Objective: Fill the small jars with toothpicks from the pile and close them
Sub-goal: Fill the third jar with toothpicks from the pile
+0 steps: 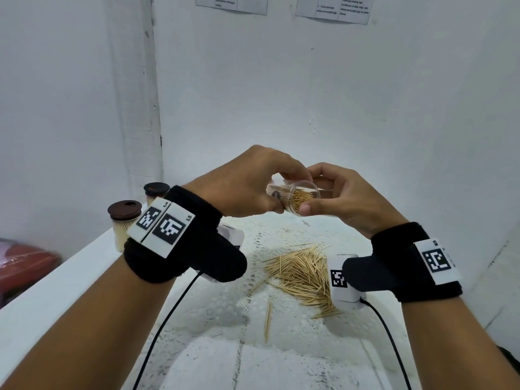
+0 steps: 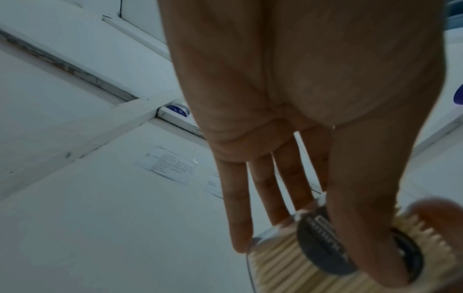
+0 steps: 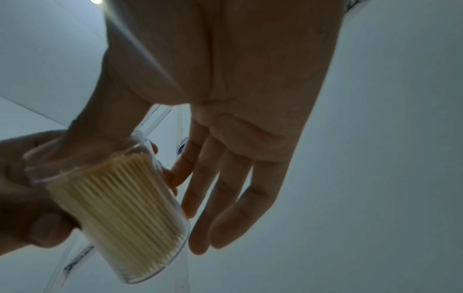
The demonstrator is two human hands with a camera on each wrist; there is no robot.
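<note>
A clear jar (image 1: pixel 292 199) packed with toothpicks is being gripped, tilted, by the left hand (image 1: pixel 242 184) and pinched at its rim by the right hand (image 1: pixel 343 198). The sticks should be levelled before capping. Below the jar, the pile (image 1: pixel 301 274) is lying on a lace cloth (image 1: pixel 225 311); left of it, two capped jars (image 1: pixel 123 223) are standing by the white wall (image 1: pixel 309 94).

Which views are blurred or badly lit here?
Head view: evenly lit and sharp on the toothpick pile, wide-angle bend at the edges. Left wrist view: dim, left hand backlit, jar smeared by blur. Right wrist view: dim, right hand in shadow, the jar's toothpicks slightly soft.
</note>
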